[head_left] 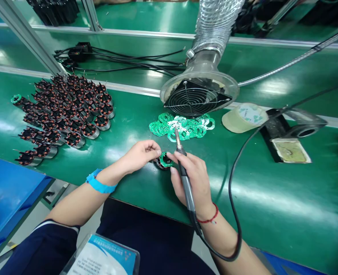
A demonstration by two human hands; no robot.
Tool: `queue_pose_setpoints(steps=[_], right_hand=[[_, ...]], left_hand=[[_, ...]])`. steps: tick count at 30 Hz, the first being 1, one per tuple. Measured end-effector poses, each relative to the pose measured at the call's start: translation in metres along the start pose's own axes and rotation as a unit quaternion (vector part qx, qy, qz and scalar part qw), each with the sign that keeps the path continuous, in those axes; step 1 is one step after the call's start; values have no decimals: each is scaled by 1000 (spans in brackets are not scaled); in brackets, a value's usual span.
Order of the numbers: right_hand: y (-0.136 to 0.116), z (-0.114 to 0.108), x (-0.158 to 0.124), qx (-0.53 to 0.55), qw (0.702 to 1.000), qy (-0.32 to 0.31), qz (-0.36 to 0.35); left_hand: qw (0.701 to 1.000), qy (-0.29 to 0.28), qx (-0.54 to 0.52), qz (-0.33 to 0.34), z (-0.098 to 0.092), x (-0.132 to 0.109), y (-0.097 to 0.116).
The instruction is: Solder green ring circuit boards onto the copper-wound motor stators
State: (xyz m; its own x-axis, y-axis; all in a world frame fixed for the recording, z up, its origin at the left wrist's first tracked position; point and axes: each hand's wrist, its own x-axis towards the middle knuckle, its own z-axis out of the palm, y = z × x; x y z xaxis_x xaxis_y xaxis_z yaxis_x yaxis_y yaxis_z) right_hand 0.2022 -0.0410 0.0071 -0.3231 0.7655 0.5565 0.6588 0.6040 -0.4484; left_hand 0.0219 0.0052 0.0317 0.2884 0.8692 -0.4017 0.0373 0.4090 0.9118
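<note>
Electronics workshop, soldering iron [188,193], fume duct [217,25], circuit boards [184,124], probably motor stators [71,110]

Gleams smooth and glossy across the green benchtop [272,194]. Turns to crinkled, shiny foil on the exhaust duct [219,23], translucent plastic on its flared hood [234,89]. Looks bright and metallic around the motor stators [76,142], copper-wound inside; glossy on the green circuit boards [159,126]; smooth along the soldering iron [187,189], bare metal toward the tip.

Black cables [141,58] strewn beyond your bench rail [134,88]. Fan [190,101] at silver duct's [219,23] mouth ahead of you; tape roll [234,119] right of it.
</note>
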Motion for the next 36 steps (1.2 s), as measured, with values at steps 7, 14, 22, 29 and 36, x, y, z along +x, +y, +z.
queue_pose_setpoints(steps=[7,14,22,29,36], right_hand=[[2,-3,-3,3,1000,2,6],[6,-5,-6,28,999,21,15],[8,-7,-7,54,998,36,25],[10,-11,-16,123,988,82,52],[14,-11,-29,203,967,128,80]], left_hand=[[999,-8,52,2,-1,1,0],[996,-21,75,38,-1,1,-2],[990,-16,132,38,-4,4,-6],[991,6,136,7,-3,8,-6],[992,14,120,-33,-1,11,2]])
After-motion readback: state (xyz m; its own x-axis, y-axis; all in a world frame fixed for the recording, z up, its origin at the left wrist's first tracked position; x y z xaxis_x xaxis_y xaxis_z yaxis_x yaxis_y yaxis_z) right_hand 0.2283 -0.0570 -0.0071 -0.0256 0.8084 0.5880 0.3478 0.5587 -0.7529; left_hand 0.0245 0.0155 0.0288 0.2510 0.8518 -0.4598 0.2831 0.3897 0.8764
